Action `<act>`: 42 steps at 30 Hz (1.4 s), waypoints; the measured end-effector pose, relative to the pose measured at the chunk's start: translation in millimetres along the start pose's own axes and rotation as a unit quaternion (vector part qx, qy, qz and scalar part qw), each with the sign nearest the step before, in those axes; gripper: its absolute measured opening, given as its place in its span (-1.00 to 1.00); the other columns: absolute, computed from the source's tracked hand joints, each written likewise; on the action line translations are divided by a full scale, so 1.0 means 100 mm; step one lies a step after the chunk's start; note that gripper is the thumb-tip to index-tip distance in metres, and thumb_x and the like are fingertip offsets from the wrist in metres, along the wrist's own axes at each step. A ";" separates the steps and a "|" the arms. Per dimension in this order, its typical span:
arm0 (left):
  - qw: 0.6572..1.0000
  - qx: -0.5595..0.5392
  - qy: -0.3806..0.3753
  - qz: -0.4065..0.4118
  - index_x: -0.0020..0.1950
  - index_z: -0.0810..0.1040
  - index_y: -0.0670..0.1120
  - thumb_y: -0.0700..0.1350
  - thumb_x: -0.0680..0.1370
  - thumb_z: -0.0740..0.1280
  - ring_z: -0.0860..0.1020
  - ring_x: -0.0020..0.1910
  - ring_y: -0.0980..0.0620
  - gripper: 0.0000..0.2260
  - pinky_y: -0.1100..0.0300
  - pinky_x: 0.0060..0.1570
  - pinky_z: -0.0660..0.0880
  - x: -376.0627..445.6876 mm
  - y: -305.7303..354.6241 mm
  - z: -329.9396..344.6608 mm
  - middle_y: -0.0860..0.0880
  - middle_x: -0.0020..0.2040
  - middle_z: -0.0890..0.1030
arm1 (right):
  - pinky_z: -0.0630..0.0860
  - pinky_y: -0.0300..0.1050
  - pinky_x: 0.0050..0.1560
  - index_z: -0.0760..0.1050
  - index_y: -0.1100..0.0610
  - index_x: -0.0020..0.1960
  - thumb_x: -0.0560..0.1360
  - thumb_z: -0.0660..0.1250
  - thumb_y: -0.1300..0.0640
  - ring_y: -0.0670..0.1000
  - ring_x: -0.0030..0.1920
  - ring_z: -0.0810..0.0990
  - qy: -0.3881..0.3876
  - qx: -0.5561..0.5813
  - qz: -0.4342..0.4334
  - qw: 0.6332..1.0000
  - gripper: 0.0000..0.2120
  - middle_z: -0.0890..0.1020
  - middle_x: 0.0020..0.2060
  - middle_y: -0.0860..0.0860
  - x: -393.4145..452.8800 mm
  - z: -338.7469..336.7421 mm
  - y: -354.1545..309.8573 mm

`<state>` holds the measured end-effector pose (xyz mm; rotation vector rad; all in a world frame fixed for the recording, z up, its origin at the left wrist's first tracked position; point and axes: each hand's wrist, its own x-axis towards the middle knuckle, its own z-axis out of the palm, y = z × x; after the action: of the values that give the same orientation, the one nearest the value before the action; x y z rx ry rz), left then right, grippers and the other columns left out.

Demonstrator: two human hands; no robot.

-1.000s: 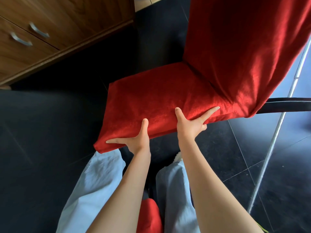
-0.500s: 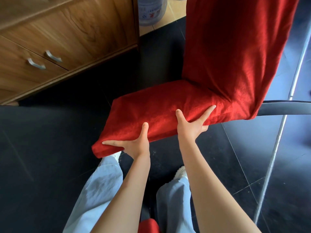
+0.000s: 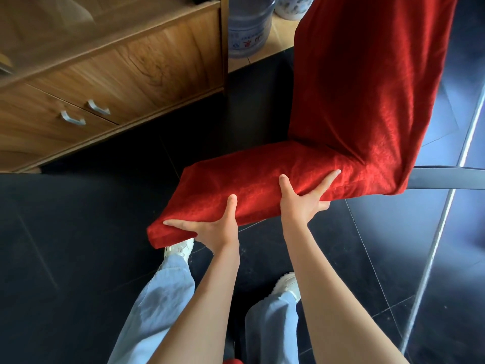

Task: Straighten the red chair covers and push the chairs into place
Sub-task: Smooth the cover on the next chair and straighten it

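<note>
A chair in a red cover stands in front of me on the dark tiled floor. Its seat (image 3: 262,177) points left toward me and its tall backrest (image 3: 367,88) rises at the upper right. My left hand (image 3: 215,229) grips the near front corner of the seat, thumb on top, index finger along the side edge. My right hand (image 3: 301,203) grips the near side edge further back, thumb and index finger spread over the fabric, the other fingers tucked under. The fabric on the seat looks smooth.
A wooden cabinet (image 3: 105,74) with drawer handles fills the upper left. A water jug (image 3: 246,30) stands behind the chair. A dark flat edge (image 3: 446,177) juts in behind the backrest at right. A metal strip (image 3: 433,258) crosses the floor. My feet are just below the seat.
The chair has moved away from me toward the cabinet and the jug, and the seat looks more level. Both hands keep the same hold on the seat edge.
</note>
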<state>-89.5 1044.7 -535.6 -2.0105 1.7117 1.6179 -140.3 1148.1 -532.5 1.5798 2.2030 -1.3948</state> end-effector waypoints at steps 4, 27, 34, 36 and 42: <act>1.000 0.007 0.001 -0.006 0.39 -0.48 0.34 0.15 0.21 0.61 0.46 -0.01 -0.06 0.29 0.12 -0.02 0.40 0.00 0.11 0.04 -0.33 0.36 0.28 | 0.25 -0.36 -0.32 -0.24 -0.48 0.43 0.34 0.51 -0.10 -0.20 -0.33 0.47 -0.002 -0.002 -0.004 1.000 0.05 -0.09 0.49 0.30 0.03 0.05 -0.09; 0.999 0.020 0.039 -0.003 0.37 -0.46 0.40 0.21 0.17 0.61 0.54 -0.13 -0.14 0.28 0.12 -0.13 0.46 0.09 0.55 0.36 -0.42 0.40 0.20 | 0.26 -0.32 -0.36 -0.24 -0.51 0.40 0.31 0.51 -0.18 -0.12 -0.32 0.46 -0.009 -0.019 0.013 1.000 0.04 -0.16 0.50 0.28 0.23 0.31 -0.51; 0.998 0.043 0.036 -0.023 0.38 -0.46 0.39 0.22 0.20 0.59 0.43 -0.30 0.00 0.26 0.23 -0.33 0.36 0.13 0.76 0.42 -0.38 0.41 0.20 | 0.39 -0.09 -0.08 -0.26 -0.51 0.40 0.31 0.52 -0.18 -0.10 -0.31 0.47 -0.033 -0.049 0.015 0.998 0.05 -0.16 0.50 0.28 0.25 0.35 -0.72; 0.998 0.042 0.030 -0.024 0.37 -0.47 0.39 0.22 0.20 0.59 0.47 -0.18 -0.10 0.26 0.14 -0.22 0.43 0.12 0.75 0.40 -0.40 0.43 0.17 | 0.37 -0.09 -0.07 -0.25 -0.49 0.41 0.31 0.52 -0.19 -0.13 -0.32 0.43 -0.033 -0.055 0.018 0.998 0.05 -0.16 0.50 0.29 0.24 0.34 -0.71; 0.999 0.030 0.030 -0.025 0.36 -0.46 0.42 0.20 0.20 0.60 0.53 -0.08 -0.18 0.25 0.08 -0.16 0.44 0.11 0.79 0.40 -0.39 0.39 0.19 | 0.42 -0.07 -0.04 -0.27 -0.46 0.42 0.30 0.51 -0.24 0.07 -0.24 0.51 -0.048 -0.082 0.019 0.995 0.07 -0.17 0.50 0.33 0.24 0.33 -0.75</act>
<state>-175.8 1030.3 -517.9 -2.0759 1.6936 1.4875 -223.7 1138.6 -518.9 1.4612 2.1585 -1.2179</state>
